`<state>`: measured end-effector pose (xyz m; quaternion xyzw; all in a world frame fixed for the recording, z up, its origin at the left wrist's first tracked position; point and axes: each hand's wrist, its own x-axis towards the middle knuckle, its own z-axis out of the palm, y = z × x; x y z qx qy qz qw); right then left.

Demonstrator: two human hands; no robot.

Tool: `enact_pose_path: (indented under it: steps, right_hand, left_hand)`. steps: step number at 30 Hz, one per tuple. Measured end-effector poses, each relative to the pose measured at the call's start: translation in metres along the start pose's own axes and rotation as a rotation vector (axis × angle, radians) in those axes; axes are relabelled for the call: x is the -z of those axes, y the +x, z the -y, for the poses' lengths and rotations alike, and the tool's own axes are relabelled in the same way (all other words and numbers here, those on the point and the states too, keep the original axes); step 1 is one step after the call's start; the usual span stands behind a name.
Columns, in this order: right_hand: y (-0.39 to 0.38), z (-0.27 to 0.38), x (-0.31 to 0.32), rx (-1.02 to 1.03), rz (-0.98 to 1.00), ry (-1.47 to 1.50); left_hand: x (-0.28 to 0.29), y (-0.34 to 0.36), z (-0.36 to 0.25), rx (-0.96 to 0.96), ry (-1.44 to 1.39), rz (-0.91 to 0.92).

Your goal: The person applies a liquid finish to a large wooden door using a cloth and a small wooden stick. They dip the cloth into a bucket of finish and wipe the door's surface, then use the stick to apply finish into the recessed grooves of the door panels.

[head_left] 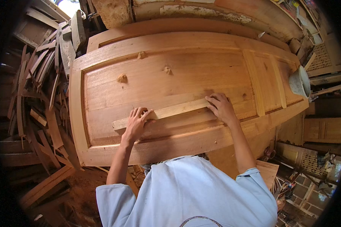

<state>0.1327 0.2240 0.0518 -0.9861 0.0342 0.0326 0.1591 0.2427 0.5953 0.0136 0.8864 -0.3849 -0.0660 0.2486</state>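
A thin wooden strip (163,112) is pressed flat on the door panel (178,72), near its front edge, its long axis running left to right. Both ends are held under spread fingers: left hand (135,123), right hand (221,108).

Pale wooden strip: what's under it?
The pale wooden strip lies flat on the large wooden door panel, left hand and right hand pressing its ends. The door surface beneath is covered.

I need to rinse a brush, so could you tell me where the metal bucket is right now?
In the head view, the bucket sits at the far right end of the door, on its right edge, well past the right hand.
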Motion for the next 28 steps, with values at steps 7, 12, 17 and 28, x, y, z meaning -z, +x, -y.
enact_pose_path:
  steps: [7,12,17,28]
  right_hand:
    - [-0.035,0.018,0.009,0.019,-0.010,-0.019]
    - [-0.054,0.023,-0.012,-0.001,-0.058,-0.026]
    - [-0.022,0.013,-0.008,0.020,-0.135,-0.081]
    - [0.041,-0.019,0.001,-0.070,0.095,0.054]
  left_hand:
    - [-0.004,-0.027,-0.006,-0.027,0.005,-0.011]
    - [-0.009,-0.041,-0.002,-0.042,0.028,0.004]
    - [-0.006,-0.007,-0.001,-0.018,0.058,-0.058]
    - [0.005,0.043,0.019,-0.037,0.095,-0.065]
